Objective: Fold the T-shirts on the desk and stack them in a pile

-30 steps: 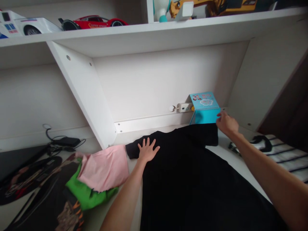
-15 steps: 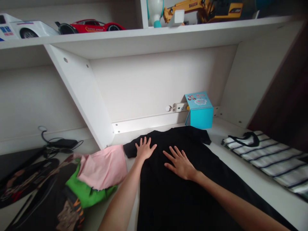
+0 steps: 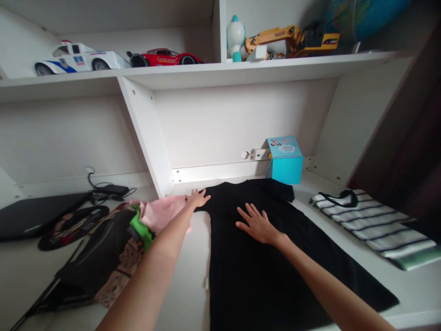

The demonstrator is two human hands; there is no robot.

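A white shelf unit [image 3: 262,73] stands beyond the left hand [image 3: 199,198] and the right hand [image 3: 258,225], and a white counter [image 3: 191,276] extends below them. On this counter, directly under the hands, the black T-shirt [image 3: 248,266] lies flat, its neckline farther away than the right hand. To the right of the right hand, well apart, there is a folded striped shirt [image 3: 375,225]. Just beside the left hand, on its left, lies a pink cloth [image 3: 163,211]. Beyond the right hand stands a blue desk calendar [image 3: 286,170]. The right hand is wide open, palm down on the chest part, and grips nothing. The left hand is also open, fingers spread over the nearest sleeve, holding nothing. A small power strip [image 3: 261,154] is beyond both hands, beside the calendar.
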